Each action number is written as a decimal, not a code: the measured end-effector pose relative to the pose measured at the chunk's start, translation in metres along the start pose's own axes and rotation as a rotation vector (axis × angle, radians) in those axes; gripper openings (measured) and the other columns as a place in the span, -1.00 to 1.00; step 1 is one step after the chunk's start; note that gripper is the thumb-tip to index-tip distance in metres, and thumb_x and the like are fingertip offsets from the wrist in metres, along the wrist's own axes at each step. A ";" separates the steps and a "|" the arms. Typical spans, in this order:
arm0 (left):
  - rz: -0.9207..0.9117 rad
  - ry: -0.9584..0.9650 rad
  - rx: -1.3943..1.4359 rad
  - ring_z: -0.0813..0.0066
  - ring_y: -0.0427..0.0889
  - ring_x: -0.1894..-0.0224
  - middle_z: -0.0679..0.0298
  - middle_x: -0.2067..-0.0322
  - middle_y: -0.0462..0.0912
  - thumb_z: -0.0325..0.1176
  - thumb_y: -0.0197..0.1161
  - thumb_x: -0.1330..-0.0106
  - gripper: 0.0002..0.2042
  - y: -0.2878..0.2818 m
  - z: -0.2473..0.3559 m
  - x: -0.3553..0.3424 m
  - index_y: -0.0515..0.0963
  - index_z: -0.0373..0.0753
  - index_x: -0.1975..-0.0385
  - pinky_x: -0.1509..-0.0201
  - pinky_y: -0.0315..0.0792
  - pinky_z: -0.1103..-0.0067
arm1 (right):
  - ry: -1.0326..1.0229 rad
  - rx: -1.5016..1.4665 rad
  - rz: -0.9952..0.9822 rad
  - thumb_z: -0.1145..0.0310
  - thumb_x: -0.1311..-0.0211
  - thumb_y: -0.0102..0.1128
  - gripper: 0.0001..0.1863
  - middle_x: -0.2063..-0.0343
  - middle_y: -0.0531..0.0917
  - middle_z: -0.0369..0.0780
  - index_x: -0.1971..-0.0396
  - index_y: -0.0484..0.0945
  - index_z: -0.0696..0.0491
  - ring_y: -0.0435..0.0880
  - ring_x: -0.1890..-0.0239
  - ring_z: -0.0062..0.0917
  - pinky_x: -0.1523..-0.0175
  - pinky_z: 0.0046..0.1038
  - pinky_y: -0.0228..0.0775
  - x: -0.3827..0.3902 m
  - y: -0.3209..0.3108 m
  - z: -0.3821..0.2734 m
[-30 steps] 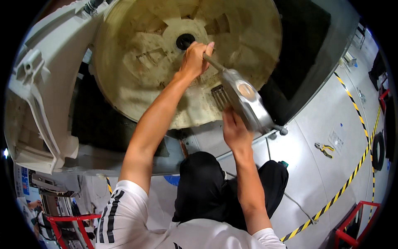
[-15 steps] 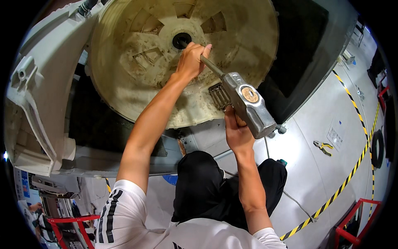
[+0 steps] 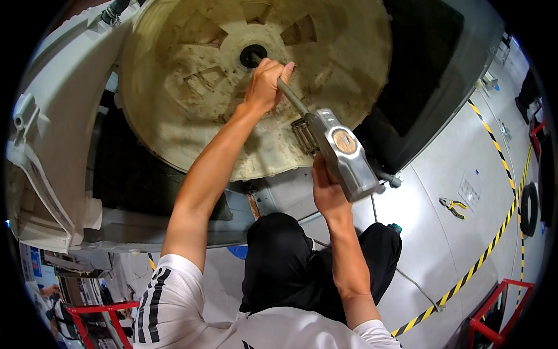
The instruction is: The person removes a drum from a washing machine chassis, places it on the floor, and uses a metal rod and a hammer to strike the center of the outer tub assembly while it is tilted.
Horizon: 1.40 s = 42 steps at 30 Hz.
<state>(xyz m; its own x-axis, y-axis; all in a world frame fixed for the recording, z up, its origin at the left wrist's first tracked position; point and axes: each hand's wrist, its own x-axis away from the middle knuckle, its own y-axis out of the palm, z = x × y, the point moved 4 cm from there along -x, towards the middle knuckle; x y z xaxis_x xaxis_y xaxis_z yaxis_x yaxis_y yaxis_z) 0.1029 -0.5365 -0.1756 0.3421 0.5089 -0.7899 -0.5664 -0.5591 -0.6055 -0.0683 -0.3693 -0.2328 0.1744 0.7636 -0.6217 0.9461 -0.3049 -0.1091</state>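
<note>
My left hand (image 3: 264, 87) is wrapped around a metal rod (image 3: 294, 99). The rod's far end reaches into the dark round hole (image 3: 253, 56) at the centre of a stained, yellowish washing machine tub (image 3: 325, 58). Below the heavy steel head of a hammer (image 3: 354, 168), my right hand (image 3: 331, 195) is closed on its handle, mostly hidden under the head. The end of the wooden handle shows in the head's eye. One face of the hammer meets the rod's near end, or lies very close to it.
A pale plastic housing (image 3: 64, 110) curves along the left. Pliers with yellow and black handles (image 3: 453, 206) lie on the grey floor at right, beside black-and-yellow floor tape (image 3: 479, 260). Red metal frames (image 3: 500, 314) stand at the lower right and lower left.
The hammer and my right hand have shifted slightly left and toward me. The rod's near end has moved a little the same way; my left hand keeps its grip.
</note>
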 end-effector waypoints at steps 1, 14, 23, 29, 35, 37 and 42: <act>0.006 0.000 0.011 0.13 0.32 0.54 0.13 0.70 0.38 -0.37 0.17 -0.26 -0.66 -0.001 0.001 0.000 0.36 -0.33 0.76 0.46 0.26 0.34 | -0.165 0.200 -0.033 0.45 0.04 0.28 -0.80 0.45 0.64 -0.16 0.34 0.59 0.12 0.65 0.41 -0.28 0.28 -0.41 0.49 0.006 0.002 0.002; -0.017 0.032 -0.004 0.17 0.29 0.56 0.13 0.70 0.35 -0.42 0.21 -0.22 -0.68 0.008 -0.008 -0.003 0.32 -0.34 0.75 0.47 0.23 0.37 | 0.016 0.000 -0.020 0.51 0.15 0.32 -0.83 0.56 0.63 -0.17 0.45 0.60 0.10 0.63 0.53 -0.29 0.42 -0.45 0.46 0.008 -0.004 -0.001; -0.030 -0.062 0.011 0.16 0.31 0.53 0.14 0.70 0.35 -0.40 0.20 -0.25 -0.66 0.004 0.014 0.006 0.33 -0.34 0.76 0.46 0.25 0.36 | 0.277 -0.209 -0.010 0.59 -0.02 0.21 -0.85 0.54 0.59 -0.25 0.34 0.57 0.16 0.56 0.53 -0.52 0.40 -0.52 0.38 0.035 -0.006 0.007; -0.012 -0.050 0.007 0.16 0.31 0.54 0.13 0.70 0.34 -0.39 0.20 -0.24 -0.66 0.003 0.044 0.009 0.33 -0.34 0.76 0.46 0.25 0.36 | 0.345 -0.352 0.092 0.59 -0.12 0.13 -0.92 0.78 0.43 -0.36 0.54 0.48 0.17 0.34 0.75 -0.76 0.62 -0.64 0.14 0.038 -0.017 0.003; -0.037 -0.052 0.004 0.17 0.29 0.55 0.13 0.70 0.32 -0.40 0.18 -0.25 -0.67 -0.002 0.045 0.011 0.35 -0.34 0.75 0.48 0.24 0.36 | 0.371 -0.414 0.110 0.60 -0.14 0.10 -0.94 0.78 0.42 -0.37 0.51 0.47 0.17 0.32 0.76 -0.77 0.64 -0.65 0.13 0.047 -0.024 0.004; -0.055 -0.048 0.011 0.17 0.29 0.55 0.13 0.70 0.31 -0.40 0.18 -0.25 -0.67 -0.002 0.046 0.011 0.35 -0.35 0.75 0.47 0.23 0.36 | 0.378 -0.443 0.112 0.60 -0.14 0.10 -0.95 0.78 0.41 -0.37 0.49 0.47 0.17 0.32 0.76 -0.77 0.65 -0.65 0.12 0.048 -0.024 0.005; -0.070 -0.007 -0.005 0.17 0.30 0.54 0.13 0.70 0.31 -0.42 0.18 -0.25 -0.68 -0.003 0.032 0.017 0.34 -0.36 0.74 0.46 0.23 0.36 | 0.380 -0.494 0.110 0.60 -0.14 0.09 -0.97 0.77 0.41 -0.38 0.46 0.46 0.17 0.32 0.76 -0.77 0.65 -0.65 0.12 0.046 -0.020 0.007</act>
<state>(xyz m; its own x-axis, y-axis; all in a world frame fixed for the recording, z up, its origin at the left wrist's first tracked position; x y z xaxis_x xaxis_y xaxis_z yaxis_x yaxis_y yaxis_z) 0.0866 -0.5053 -0.1839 0.3753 0.5517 -0.7448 -0.5373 -0.5253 -0.6598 -0.0812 -0.3318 -0.2651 0.2762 0.9193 -0.2805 0.9157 -0.1630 0.3674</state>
